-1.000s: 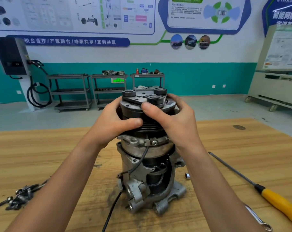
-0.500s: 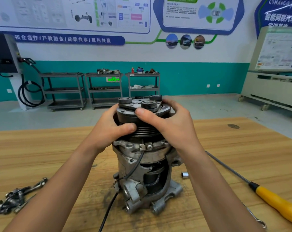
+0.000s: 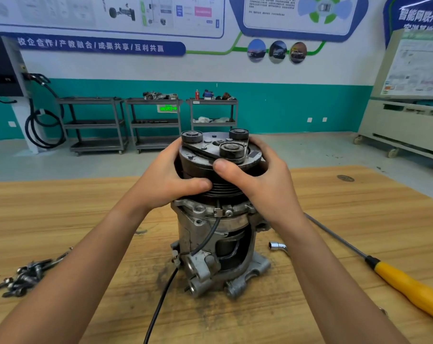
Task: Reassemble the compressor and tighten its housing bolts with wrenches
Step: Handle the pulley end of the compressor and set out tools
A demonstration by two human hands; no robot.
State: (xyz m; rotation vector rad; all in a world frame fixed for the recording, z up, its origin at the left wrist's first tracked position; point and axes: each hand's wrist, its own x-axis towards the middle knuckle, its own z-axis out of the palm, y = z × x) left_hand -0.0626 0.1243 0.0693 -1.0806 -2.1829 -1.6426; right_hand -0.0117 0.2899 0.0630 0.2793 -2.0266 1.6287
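- The long pale wooden workbench (image 3: 61,207) carries everything. The work stands at its middle, straight ahead of the person, likely so that both arms reach it evenly.
- The grey cast-metal compressor (image 3: 210,234) stands upright on its mounting lugs at the bench's centre, pulley end up. That probably keeps the top open for fitting. Its housing is scuffed and oil-stained, with a dark gap open in the side.
- The black grooved pulley with its steel clutch plate (image 3: 210,165) sits on top, carrying three round dark bosses.
- The left hand (image 3: 166,180) wraps the pulley's left flank, thumb pressed into the grooves.
- The right hand (image 3: 265,184) curls round the right flank, thumb on the plate's rim. Both grip it, seemingly to seat or turn it.
- A yellow-handled long-shaft screwdriver (image 3: 379,266) lies to the right, apart from the compressor.
- A heap of dark steel wrenches and bolts (image 3: 24,276) waits at the left edge, untouched.
- A thin black cable (image 3: 161,301) trails from the housing toward the viewer.
- A small chrome socket (image 3: 278,246) lies just beside the base.
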